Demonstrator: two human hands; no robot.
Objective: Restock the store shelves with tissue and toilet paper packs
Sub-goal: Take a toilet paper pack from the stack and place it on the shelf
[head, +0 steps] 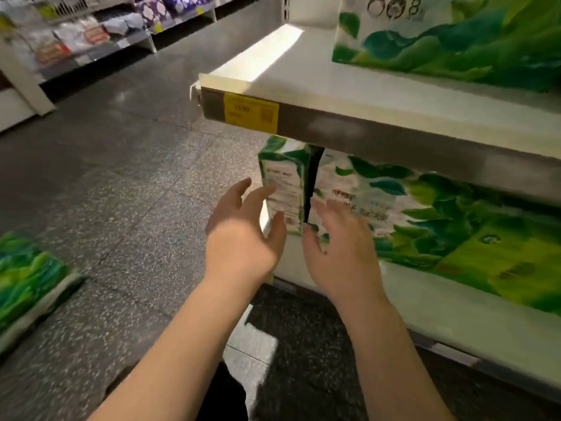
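A narrow green-and-white tissue pack [283, 183] stands upright at the left end of the lower shelf [455, 311], just beside a wide pack [440, 220]. The left hand [243, 235] has spread, relaxed fingers at the narrow pack's outer face; the right hand [340, 247], fingers also spread, lies against the wide pack's front. Whether the fingertips touch is unclear.

A yellow price tag [251, 113] on the front rail of the upper shelf [349, 95] carries a blurred price that seems to read 13.90. Above that shelf, the green-and-white tissue pack [449, 38] shows a large "8" beside round emblems. Below it, the lower pack [431, 217] bears Chinese characters, too blurred to read.
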